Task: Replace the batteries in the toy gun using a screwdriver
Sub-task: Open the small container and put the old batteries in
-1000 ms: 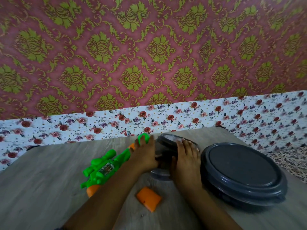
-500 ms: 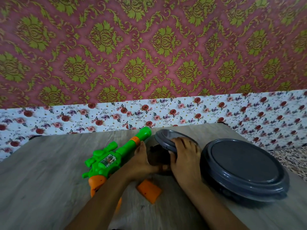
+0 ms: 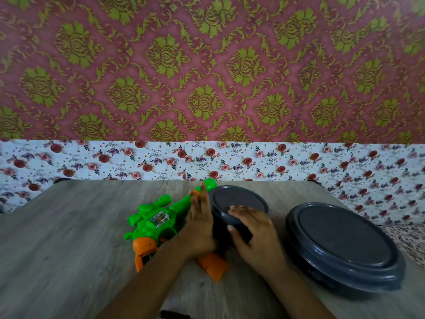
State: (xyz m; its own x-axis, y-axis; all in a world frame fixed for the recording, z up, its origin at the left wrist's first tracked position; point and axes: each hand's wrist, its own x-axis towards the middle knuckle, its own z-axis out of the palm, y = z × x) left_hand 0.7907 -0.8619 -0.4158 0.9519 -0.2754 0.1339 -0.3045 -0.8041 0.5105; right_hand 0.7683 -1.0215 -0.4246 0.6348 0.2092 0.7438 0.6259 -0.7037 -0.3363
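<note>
Holding a small tub [image 3: 232, 226] between both hands at mid table [image 3: 69, 249]. Left hand [image 3: 199, 229] lying flat against the tub's left wall, fingers straight and close together, seemingly bracing it against sliding. Right hand [image 3: 250, 229] curling over the near rim of the grey lid [image 3: 239, 200], fingertips on top, thumb on the dark side wall; judged to be prising or pressing the lid, though which cannot be told. Contents hidden; possibly batteries or the screwdriver, neither being visible.

Toy gun [image 3: 161, 221] lying on its side just left of the left hand, green barrel pointing far and right, passing behind the left fingers, orange grip toward the near edge. Grip bottom looking open and dark. Orange cover [image 3: 212, 265] lying loose on the table just near the hands, partly under the left wrist, likely the battery door set aside within reach.

Larger tub [image 3: 345, 245] sitting closed to the right, apart from the right hand, untouched.

Task judged mid-way: compartment apparently opened, refitting not yet done.
</note>
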